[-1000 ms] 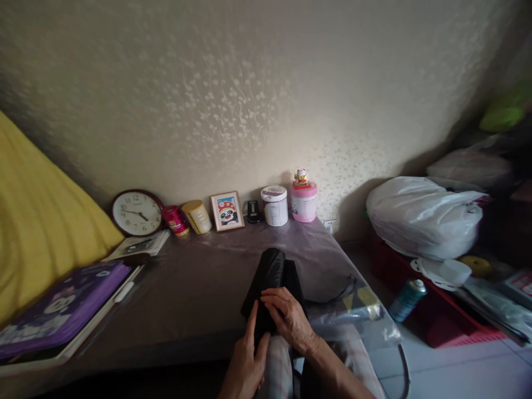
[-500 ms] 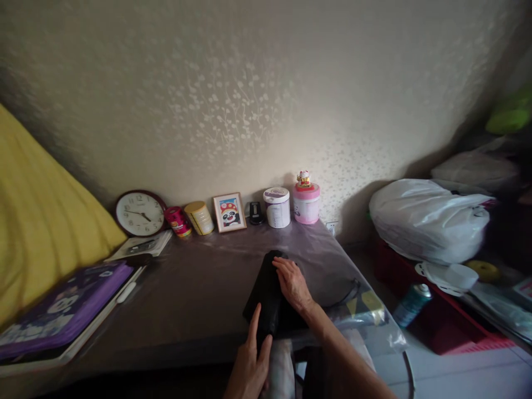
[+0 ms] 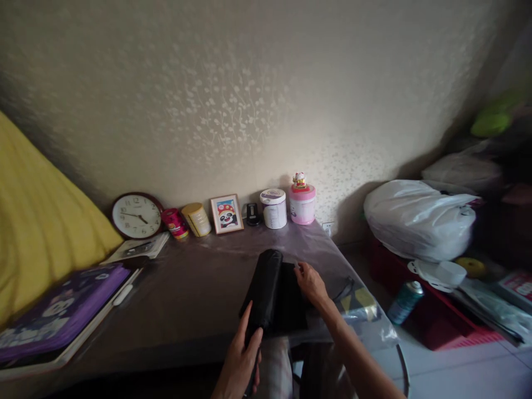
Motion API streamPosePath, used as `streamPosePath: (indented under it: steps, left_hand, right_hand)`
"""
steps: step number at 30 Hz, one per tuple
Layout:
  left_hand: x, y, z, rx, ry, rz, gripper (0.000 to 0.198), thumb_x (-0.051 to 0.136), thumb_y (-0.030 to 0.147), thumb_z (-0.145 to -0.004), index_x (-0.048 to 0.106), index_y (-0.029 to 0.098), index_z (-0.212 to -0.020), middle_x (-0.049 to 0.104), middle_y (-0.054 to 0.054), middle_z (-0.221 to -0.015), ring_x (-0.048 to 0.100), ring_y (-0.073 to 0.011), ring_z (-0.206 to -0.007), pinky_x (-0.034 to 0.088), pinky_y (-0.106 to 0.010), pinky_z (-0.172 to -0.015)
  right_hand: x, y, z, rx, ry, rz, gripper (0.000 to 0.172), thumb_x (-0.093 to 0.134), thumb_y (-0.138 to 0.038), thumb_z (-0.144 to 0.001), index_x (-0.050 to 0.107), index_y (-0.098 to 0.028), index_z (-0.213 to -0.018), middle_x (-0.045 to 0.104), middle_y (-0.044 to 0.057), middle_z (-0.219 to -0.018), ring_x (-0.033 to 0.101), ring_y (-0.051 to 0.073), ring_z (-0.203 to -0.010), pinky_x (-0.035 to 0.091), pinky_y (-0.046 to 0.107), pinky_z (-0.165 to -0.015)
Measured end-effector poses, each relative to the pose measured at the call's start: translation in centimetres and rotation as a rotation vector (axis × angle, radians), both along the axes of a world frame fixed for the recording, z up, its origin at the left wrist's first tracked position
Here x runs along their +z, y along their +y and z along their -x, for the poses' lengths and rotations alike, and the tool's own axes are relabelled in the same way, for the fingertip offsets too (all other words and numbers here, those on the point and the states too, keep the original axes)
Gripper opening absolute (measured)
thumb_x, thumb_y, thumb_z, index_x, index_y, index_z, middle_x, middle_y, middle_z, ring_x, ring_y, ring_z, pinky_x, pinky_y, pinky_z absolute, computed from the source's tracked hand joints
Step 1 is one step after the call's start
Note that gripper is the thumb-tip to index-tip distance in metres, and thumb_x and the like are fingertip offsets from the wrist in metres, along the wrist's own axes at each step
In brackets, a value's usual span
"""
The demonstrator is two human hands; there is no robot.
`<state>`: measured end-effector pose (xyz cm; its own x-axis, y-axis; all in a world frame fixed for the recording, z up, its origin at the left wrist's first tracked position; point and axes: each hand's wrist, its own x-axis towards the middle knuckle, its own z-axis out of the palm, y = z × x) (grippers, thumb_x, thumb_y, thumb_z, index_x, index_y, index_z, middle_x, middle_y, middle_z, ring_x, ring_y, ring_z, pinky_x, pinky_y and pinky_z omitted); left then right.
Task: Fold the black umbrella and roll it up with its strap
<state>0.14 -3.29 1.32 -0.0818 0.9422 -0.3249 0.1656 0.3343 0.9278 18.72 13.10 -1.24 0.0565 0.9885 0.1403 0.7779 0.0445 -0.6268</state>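
Observation:
A black folded umbrella (image 3: 266, 288) lies at a slant over the near part of the table, its cloth wrapped into a thick roll. My left hand (image 3: 244, 352) grips its near end, thumb and index finger along the roll and the other fingers underneath. A loose flap of black cloth (image 3: 291, 305) spreads out to the right of the roll. At the flap's far right edge, my right hand (image 3: 311, 282) is closed in a pinch; its fingertips partly hide what they hold.
Along the wall stand a clock (image 3: 137, 215), a pink tin (image 3: 174, 223), a yellow-lidded can (image 3: 197, 219), a framed panda picture (image 3: 226, 214) and two tubs (image 3: 273, 209). Purple folders (image 3: 62, 307) lie left. A thin dark loop (image 3: 346, 288) lies right. A spray can (image 3: 405, 302) stands beyond the table.
My right hand has moved from flat on top of the roll to its right and closed at the flap's edge. The flap shows more; my left hand keeps hold of the near end.

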Motion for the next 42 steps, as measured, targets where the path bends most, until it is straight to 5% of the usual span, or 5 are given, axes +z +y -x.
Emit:
streamPosePath:
  steps: [8, 16, 29, 42]
  left_hand:
    - [1.6, 0.0, 0.2, 0.002, -0.156, 0.001, 0.082, 0.048, 0.057, -0.078, 0.003, 0.032, -0.143, 0.048, 0.01, -0.05, 0.041, -0.0077, -0.029, 0.034, -0.017, -0.028]
    - [0.8, 0.3, 0.4, 0.003, -0.265, -0.014, 0.097, 0.063, 0.05, -0.07, 0.001, 0.03, -0.142, 0.049, 0.011, -0.049, 0.041, -0.0076, -0.027, 0.031, -0.016, -0.027]
    - [0.2, 0.2, 0.6, 0.021, -0.304, 0.004, 0.088, 0.058, 0.05, -0.073, 0.004, 0.035, -0.141, 0.049, 0.012, -0.047, 0.041, -0.0075, -0.028, 0.031, -0.015, -0.028]
    - [-0.2, 0.0, 0.1, 0.011, -0.293, -0.042, 0.088, 0.055, 0.049, -0.076, 0.001, 0.03, -0.142, 0.047, 0.012, -0.047, 0.04, -0.0078, -0.028, 0.033, -0.017, -0.029]
  right_hand:
    - [-0.6, 0.3, -0.3, 0.011, 0.169, 0.049, 0.033, 0.055, -0.024, -0.077, 0.059, -0.014, -0.108, 0.07, 0.008, -0.088, 0.065, 0.02, -0.083, 0.044, 0.026, -0.071]
    - [-0.6, -0.1, -0.2, 0.02, 0.258, 0.049, 0.031, 0.056, -0.03, -0.076, 0.063, -0.014, -0.102, 0.07, 0.007, -0.082, 0.065, 0.021, -0.079, 0.046, 0.027, -0.067]
    - [-1.0, -0.5, 0.8, 0.041, 0.285, 0.025, 0.026, 0.053, -0.028, -0.075, 0.066, -0.016, -0.093, 0.071, 0.009, -0.084, 0.065, 0.024, -0.085, 0.046, 0.031, -0.073]
    - [1.8, -0.5, 1.9, 0.143, 0.542, -0.073, 0.041, 0.053, -0.045, -0.072, 0.066, -0.014, -0.096, 0.07, 0.007, -0.081, 0.063, 0.022, -0.076, 0.047, 0.031, -0.068]
